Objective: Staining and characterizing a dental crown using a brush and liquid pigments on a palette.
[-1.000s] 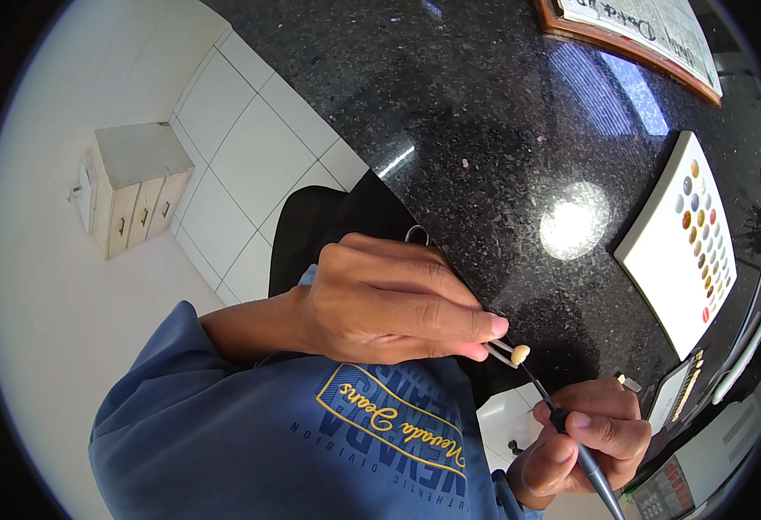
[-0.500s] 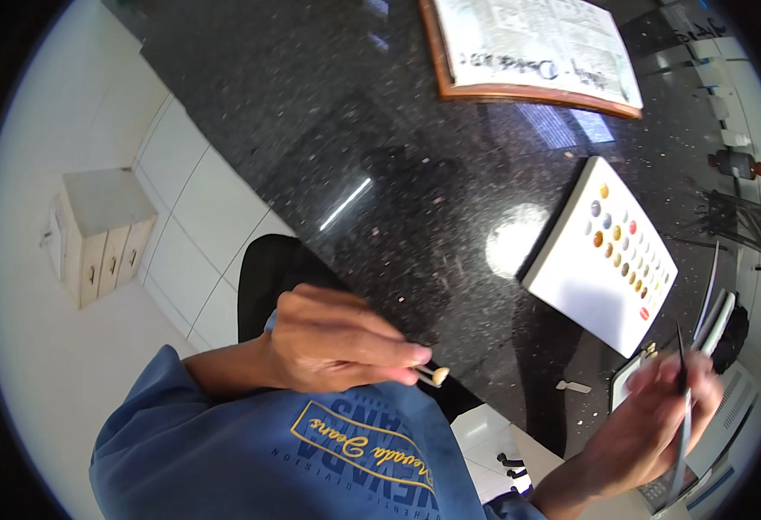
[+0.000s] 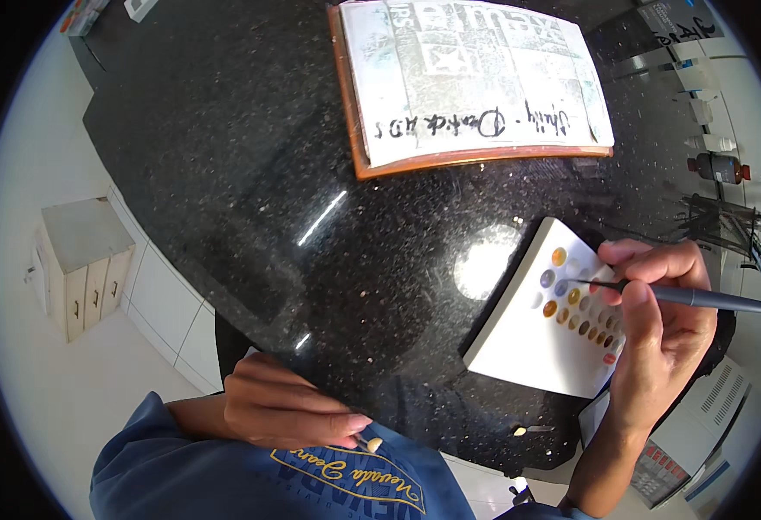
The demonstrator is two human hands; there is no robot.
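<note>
In my right hand (image 3: pixel 662 325) is a slim paintbrush (image 3: pixel 718 299) with a grey handle, gripped between thumb and fingers. Its dark, pointed tip is over the white palette (image 3: pixel 519 342), among rows of small coloured dabs; whether it touches one is too fine to tell. My left hand (image 3: pixel 289 407) is closed low in front of my shirt, pinching a thin metal holder, perhaps tweezers. At the holder's end sits a small cream-coloured, tooth-like piece (image 3: pixel 374 445). The fingers cover most of the holder.
On the dark speckled countertop (image 3: pixel 250 173), a wood-edged board (image 3: pixel 484 78) with a printed sheet lies beyond the palette. A small ivory piece (image 3: pixel 520 431) lies near the front edge. Bottles (image 3: pixel 718 168) and a rack of tools (image 3: pixel 727 221) stand at right, a drawer cabinet (image 3: pixel 77 286) at left.
My right hand has moved forward and left, bringing the brush from beside the palette to over its dabs. My left hand still holds the tooth-like piece, lower now. The whole view has shifted.
</note>
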